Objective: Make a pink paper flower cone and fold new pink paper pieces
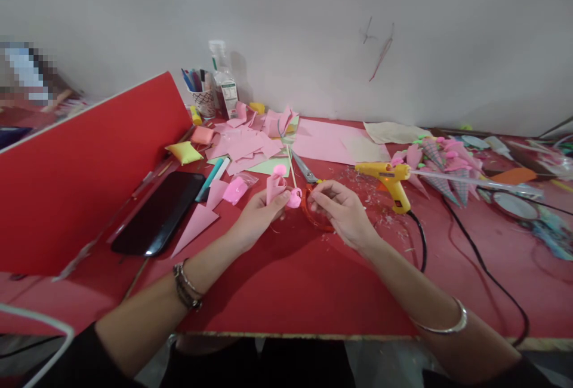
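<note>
My left hand is closed round a small rolled piece of pink paper, with a bright pink clay-like lump at its top. Beside those fingertips is a second bright pink lump, which a thin pale stick meets from above; whether the two are joined I cannot tell. My right hand is held a little to the right, thumb and forefinger pinched together; anything between them is too small to make out. Behind the hands lie scissors with orange handles, partly hidden by the right fingers.
A yellow glue gun lies right, its cable trailing to the front edge. Farther right are several paper cones. Pink paper pieces lie at the back. A phone and an upright red board stand left.
</note>
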Demonstrator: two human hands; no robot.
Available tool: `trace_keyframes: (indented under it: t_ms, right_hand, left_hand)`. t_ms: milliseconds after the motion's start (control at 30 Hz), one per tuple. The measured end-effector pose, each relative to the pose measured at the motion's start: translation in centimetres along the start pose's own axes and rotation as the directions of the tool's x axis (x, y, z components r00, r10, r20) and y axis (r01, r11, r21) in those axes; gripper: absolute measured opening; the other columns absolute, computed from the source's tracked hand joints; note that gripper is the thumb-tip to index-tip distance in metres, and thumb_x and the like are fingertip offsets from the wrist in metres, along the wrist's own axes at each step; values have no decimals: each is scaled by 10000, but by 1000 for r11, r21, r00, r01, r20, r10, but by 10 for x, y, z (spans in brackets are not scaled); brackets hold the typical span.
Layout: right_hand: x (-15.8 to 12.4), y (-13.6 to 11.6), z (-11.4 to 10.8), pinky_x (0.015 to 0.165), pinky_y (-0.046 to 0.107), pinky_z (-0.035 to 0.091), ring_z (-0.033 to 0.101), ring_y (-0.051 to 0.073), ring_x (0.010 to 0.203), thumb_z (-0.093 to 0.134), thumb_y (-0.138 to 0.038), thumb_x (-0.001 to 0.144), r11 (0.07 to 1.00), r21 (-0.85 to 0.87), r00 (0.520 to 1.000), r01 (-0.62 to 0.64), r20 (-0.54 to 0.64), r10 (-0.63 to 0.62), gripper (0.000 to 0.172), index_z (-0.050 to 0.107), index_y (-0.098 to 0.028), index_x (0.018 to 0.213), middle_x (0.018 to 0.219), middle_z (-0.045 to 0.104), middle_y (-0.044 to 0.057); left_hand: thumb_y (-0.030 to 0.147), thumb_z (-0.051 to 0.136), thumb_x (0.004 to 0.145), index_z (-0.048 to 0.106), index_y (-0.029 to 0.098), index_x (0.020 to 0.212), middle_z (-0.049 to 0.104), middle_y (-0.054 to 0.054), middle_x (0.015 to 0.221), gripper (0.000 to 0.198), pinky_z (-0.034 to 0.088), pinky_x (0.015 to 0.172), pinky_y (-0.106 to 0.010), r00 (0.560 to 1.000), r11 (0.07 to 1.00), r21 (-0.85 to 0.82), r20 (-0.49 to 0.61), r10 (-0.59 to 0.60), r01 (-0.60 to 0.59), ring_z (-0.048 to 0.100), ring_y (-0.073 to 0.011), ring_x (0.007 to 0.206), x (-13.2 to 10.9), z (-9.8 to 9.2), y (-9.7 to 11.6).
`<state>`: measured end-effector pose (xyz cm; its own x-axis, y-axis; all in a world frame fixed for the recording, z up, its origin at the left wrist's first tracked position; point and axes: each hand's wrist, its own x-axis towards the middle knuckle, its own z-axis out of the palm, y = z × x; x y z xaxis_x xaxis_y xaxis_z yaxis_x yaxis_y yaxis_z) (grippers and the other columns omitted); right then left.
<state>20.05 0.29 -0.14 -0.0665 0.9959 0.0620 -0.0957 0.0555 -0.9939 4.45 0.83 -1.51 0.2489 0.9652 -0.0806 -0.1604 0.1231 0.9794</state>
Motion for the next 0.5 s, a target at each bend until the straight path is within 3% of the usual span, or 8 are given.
trace_keyframes:
  t_ms: [233, 400, 500]
  right_hand:
    - [0, 2, 0, 698, 251, 468, 593, 98, 696, 660, -255, 585, 999, 24, 999, -42, 11, 42, 172, 609, -204, 741, 728, 630, -20]
    - [0, 0, 0, 510, 206, 455, 541, 63, 476, 612, -296, 646, 999, 21, 999, -32, -13, 32, 122, 575, -190, 694, 554, 585, -47]
    - [1, 2, -1, 520, 187, 447, 535, 50, 498, 612, -261, 651, 1000, 20, 999, 4, -36, -4, 103, 584, -199, 729, 572, 584, -55]
  left_hand:
    - [400, 524, 697, 512, 164, 655, 349, 40, 535, 240, 290, 510, -230, 1000, 1000, -4, 23, 0, 0, 331, -85, 525, 0, -1, -1]
    - [402, 540, 688, 503, 163, 643, 366, 37, 548, 246, 299, 508, -230, 1000, 1000, -29, 7, -10, 10, 326, -78, 515, 1, -1, -1]
    - [415, 550, 684, 511, 166, 637, 357, 38, 524, 256, 309, 511, -228, 1000, 1000, -28, 29, -8, 9, 352, -84, 524, 0, -2, -4]
